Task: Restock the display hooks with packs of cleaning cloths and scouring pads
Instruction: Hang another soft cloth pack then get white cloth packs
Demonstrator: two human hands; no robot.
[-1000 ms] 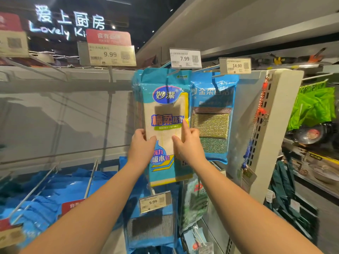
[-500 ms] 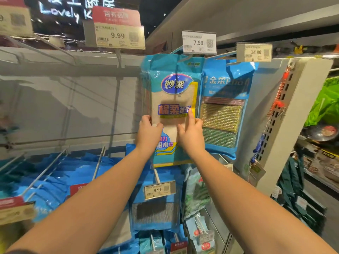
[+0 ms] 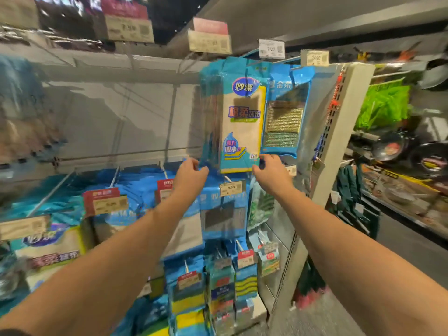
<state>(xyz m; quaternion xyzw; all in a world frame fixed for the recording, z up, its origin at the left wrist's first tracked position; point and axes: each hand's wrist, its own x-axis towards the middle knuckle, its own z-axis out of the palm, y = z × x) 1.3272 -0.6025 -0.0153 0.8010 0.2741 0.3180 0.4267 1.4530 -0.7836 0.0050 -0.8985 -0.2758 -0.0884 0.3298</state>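
grey shelving (image 3: 109, 112) backs hooked cloth pack (image 3: 242, 127); left hand (image 3: 191, 177) and right hand (image 3: 270, 173) loosely curled, empty.

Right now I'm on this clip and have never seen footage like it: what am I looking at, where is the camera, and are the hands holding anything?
There is no machine here. A person wears one wide-angle camera on the head, so you see their own two bare arms reaching forward in a shop aisle.

In front is a display wall of hooks. On an upper hook hangs a pack of cleaning cloths, blue and yellow. Beside it, to the right, hangs a pack of scouring pads. Price tags sit at the hook ends, and more blue packs hang below.

The left hand and the right hand are at the bottom corners of the cloth pack, fingers curled. The picture is blurred, so I cannot tell whether they grip it or merely touch it.
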